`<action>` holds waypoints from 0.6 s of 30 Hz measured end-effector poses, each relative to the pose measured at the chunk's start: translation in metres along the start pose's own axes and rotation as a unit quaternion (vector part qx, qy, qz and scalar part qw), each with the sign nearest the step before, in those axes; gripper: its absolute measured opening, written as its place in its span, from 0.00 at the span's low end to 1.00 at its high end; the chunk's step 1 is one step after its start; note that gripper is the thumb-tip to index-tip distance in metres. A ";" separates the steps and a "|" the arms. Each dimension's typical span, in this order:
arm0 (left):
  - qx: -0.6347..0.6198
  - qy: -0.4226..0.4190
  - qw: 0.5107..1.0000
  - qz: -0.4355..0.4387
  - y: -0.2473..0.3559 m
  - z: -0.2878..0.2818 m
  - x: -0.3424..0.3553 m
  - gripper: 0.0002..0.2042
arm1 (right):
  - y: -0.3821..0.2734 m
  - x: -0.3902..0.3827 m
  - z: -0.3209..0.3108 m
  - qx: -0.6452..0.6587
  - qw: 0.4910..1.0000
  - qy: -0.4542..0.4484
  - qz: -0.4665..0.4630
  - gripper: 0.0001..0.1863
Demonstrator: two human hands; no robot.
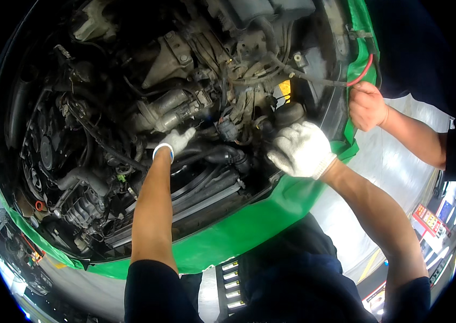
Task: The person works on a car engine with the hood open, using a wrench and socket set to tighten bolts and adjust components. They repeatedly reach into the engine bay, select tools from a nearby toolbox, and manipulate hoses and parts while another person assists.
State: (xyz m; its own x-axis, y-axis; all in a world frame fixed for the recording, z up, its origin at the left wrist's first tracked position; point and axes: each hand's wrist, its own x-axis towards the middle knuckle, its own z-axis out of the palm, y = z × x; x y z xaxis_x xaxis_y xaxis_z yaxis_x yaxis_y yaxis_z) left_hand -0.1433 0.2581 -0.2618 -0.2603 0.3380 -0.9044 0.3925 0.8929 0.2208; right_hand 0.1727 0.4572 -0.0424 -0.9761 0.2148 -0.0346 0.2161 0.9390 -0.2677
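Note:
My left hand (178, 142), in a white work glove, reaches into the engine bay just below a grey metal cylindrical housing (171, 105). Its fingers are stretched and apart, and nothing shows in them; whether they touch the housing I cannot tell. My right hand (303, 149), gloved the same way, is curled over the bay's front right part, beside a rounded black part (289, 112). Its fingertips point down out of sight, so whatever they grip is hidden. Between my hands lie a dark wiring connector (228, 130) and a black hose (222, 155).
A co-worker's bare hand (368, 106) is closed at the right edge of the bay, beside a red cable (368, 71). Green protective sheeting (228, 237) drapes the car's front edge. A metal bracket (168, 59) and a ribbed manifold (83, 211) crowd the bay.

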 end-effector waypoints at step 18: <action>0.249 -0.078 0.961 -0.089 0.034 -0.001 0.022 0.40 | 0.001 0.002 -0.004 0.023 1.000 -0.019 0.006 0.15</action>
State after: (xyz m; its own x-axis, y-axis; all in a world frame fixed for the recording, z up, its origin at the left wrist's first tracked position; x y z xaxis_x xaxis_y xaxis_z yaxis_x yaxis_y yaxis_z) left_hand -0.1369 0.2962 -0.2740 -0.2420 0.1088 -0.9642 0.7380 0.6657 -0.1101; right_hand 0.1709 0.4592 -0.0391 -0.9737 0.2155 -0.0742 0.2279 0.9227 -0.3111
